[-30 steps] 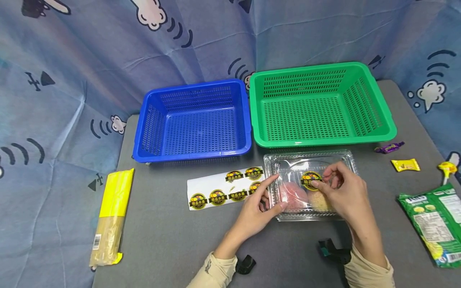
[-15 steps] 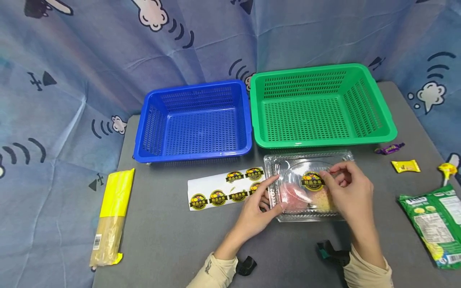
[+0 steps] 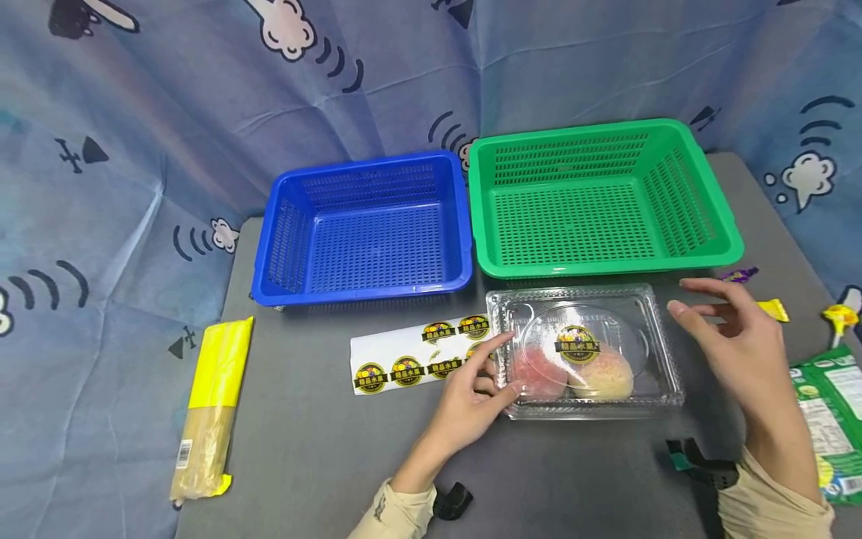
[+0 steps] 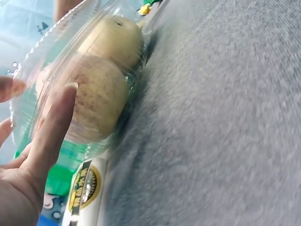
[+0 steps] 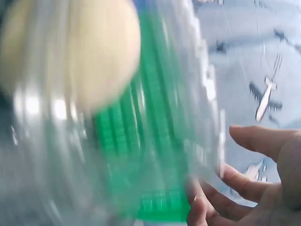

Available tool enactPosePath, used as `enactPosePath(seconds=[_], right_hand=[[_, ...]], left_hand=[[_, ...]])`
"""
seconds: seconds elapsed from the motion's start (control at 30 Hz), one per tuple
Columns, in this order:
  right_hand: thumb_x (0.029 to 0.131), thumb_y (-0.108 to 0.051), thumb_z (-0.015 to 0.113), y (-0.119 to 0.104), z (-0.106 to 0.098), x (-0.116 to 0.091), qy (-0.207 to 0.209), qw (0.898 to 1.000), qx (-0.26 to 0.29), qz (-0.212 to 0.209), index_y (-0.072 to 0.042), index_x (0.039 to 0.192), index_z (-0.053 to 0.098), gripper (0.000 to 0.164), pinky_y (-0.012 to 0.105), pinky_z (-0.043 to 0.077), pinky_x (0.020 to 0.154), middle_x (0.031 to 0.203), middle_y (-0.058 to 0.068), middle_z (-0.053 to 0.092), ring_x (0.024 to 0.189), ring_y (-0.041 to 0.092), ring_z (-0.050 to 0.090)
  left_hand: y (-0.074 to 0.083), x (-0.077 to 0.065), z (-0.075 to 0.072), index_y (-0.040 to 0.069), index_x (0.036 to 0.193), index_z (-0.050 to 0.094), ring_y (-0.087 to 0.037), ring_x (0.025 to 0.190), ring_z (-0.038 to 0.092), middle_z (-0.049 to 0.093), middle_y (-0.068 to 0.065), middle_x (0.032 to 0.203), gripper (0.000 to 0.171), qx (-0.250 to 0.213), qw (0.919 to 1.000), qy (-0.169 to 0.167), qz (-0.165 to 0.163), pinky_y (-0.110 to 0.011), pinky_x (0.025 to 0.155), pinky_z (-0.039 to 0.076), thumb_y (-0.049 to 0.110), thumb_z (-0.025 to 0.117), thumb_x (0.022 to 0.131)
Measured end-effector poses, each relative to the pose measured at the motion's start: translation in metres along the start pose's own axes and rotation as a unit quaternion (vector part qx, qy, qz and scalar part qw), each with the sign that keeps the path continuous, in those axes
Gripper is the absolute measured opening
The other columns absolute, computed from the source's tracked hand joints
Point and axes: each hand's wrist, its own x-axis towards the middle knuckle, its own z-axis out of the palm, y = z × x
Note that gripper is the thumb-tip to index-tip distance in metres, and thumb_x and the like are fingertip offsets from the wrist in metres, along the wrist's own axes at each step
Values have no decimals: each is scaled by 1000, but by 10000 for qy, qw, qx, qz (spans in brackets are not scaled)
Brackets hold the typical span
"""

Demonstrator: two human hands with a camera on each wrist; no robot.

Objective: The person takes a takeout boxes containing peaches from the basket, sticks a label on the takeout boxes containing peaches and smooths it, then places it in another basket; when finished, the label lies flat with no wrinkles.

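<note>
A: On the grey bench [image 3: 323, 449], just in front of the green basket [image 3: 730, 239], the clear clamshell box [image 3: 663, 352] lies closed with two round fruits inside and a round sticker [image 3: 578, 340] on its lid. What worries you here?

B: The left hand [image 3: 471, 400] alone steadies it. Its fingers lie straight against the box's left wall, touching rather than gripping; the left wrist view shows a fingertip [image 4: 66, 96] flat on the plastic. I judge a push from that side could slide the light box toward the right, since nothing holds the far edge.

A: And the right hand [image 3: 737, 344]?

B: It hovers just beside the box's right end, fingers spread and relaxed, holding nothing. If it comes back in carelessly, it could knock the lid or nudge the box against the green basket. The sticker may also lift at an edge if it is not pressed down fully; I cannot tell how well it sits.

A: The sticker sheet [image 3: 404, 355]?

B: It lies just left of the box, partly under the left hand, so a drag of that wrist could crumple it.

A: How does this differ from a second ago?

B: Then the right hand was over the lid, fingertips pinching at the sticker. Now it is off the box and away to the right. The left hand stays at the left wall, and the box sits slightly further right.
</note>
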Motion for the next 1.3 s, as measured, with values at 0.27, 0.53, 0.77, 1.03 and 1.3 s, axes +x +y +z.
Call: enactPosePath(seconds=[0.27, 0.53, 0.77, 1.03, 1.3], right_hand=[[104, -31, 68, 21, -18, 30, -23, 9987, -20, 510, -41, 164, 35, 69, 3, 39, 71, 142, -19, 48, 93, -18, 50], [105, -40, 65, 26, -16, 50, -388, 9972, -295, 562, -44, 165, 33, 68, 6, 44, 66, 150, 11, 44, 85, -18, 48], [102, -24, 71, 28, -10, 57, -214, 9966, 628, 483, -40, 150, 54, 53, 7, 48, 63, 94, -26, 55, 76, -12, 55], [100, -33, 71, 28, -7, 64, -94, 9990, -281, 349, -46, 131, 55, 37, 10, 40, 65, 104, -10, 46, 79, -11, 47], [100, -30, 68, 32, -12, 70, -248, 9986, -406, 232, -15, 139, 55, 44, 22, 37, 73, 116, 14, 58, 91, 1, 44]], left_hand=[[8, -3, -9, 31, 157, 51, -1, 64, 64, 52, -5, 97, 68, 28, 9996, -246, -169, -21, 57, 56, 6, 75, 97], [22, -4, -27, 25, 158, 49, -2, 72, 68, 54, -10, 102, 71, -156, 9977, -655, -119, -47, 63, 64, -1, 73, 96], [32, -2, -36, 14, 160, 45, -2, 77, 72, 52, -9, 101, 71, -525, 9940, -951, 155, -57, 65, 62, -4, 70, 96], [45, 9, -38, 10, 160, 43, -4, 77, 75, 49, -3, 97, 69, -942, 9879, -1111, 527, -47, 62, 64, -6, 66, 98], [62, 36, -43, 8, 161, 42, -6, 74, 75, 51, -4, 98, 69, -1026, 9872, -964, 754, -44, 66, 65, -9, 64, 98]])
